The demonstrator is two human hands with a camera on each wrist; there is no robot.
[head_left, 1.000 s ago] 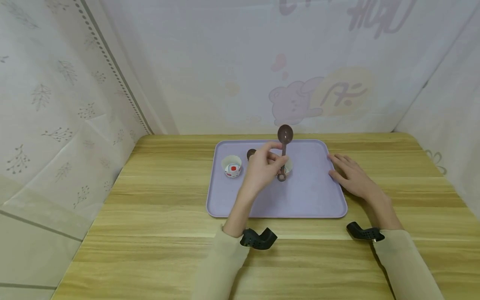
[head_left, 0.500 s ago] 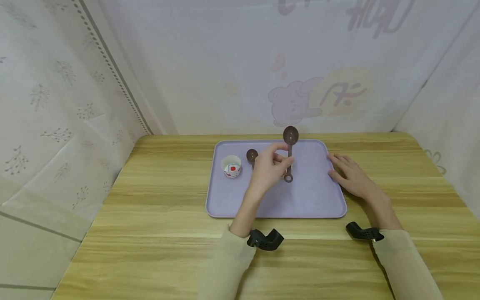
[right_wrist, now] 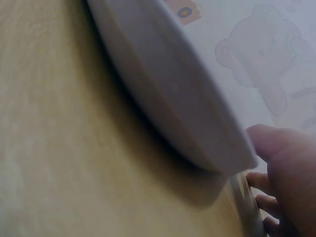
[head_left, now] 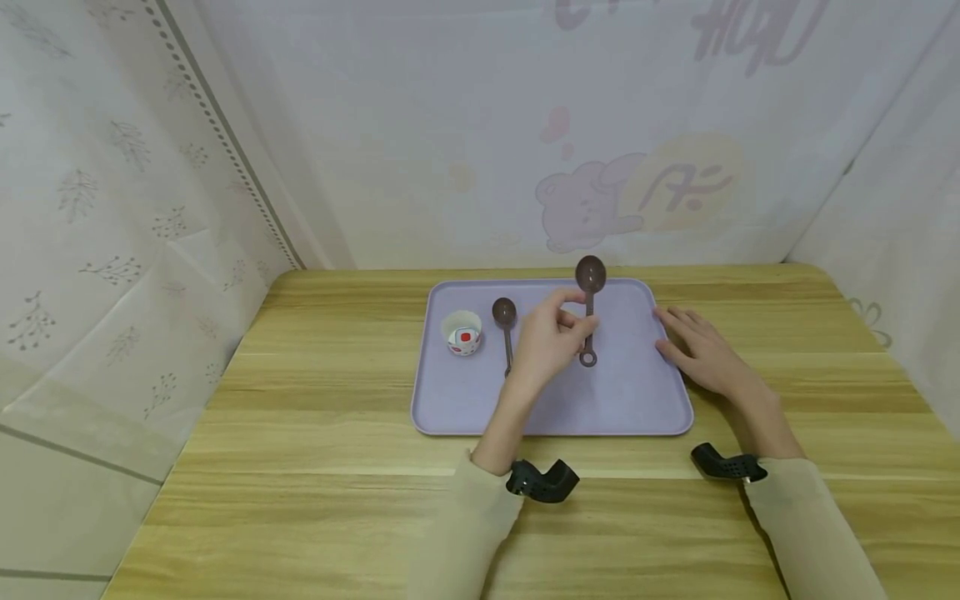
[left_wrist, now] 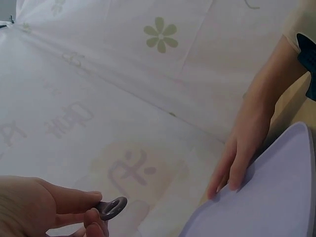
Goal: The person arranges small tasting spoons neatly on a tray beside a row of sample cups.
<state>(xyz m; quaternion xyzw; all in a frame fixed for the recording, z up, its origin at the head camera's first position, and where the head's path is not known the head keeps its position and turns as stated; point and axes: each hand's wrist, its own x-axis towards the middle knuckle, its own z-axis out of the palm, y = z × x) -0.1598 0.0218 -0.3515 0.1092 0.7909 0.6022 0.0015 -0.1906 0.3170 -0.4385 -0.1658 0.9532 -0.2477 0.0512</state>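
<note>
My left hand (head_left: 551, 337) pinches a large brown measuring spoon (head_left: 590, 275) by its handle above the tray (head_left: 622, 408). The spoon's bowl points away from me and its ring end towards me; that ring (left_wrist: 114, 208) shows past the fingertips in the left wrist view. A smaller brown measuring spoon (head_left: 505, 314) lies on the tray, its handle end partly behind my left wrist. Left of it stands a small white patterned cup (head_left: 462, 333) with something red and white inside. My right hand (head_left: 701, 350) rests at the tray's right edge with fingers relaxed, touching the rim.
The lilac tray lies on a wood-grain table (head_left: 300, 433). A pale curtain (head_left: 420, 150) with a printed bear hangs behind, and a leaf-patterned one (head_left: 135, 250) at the left. Dark bands with camera mounts sit on both wrists.
My left hand has carried the large measuring spoon to the right, uncovering the smaller spoon. A second cup, partly seen behind the hand a second ago, is now hidden. My right hand stays put.
</note>
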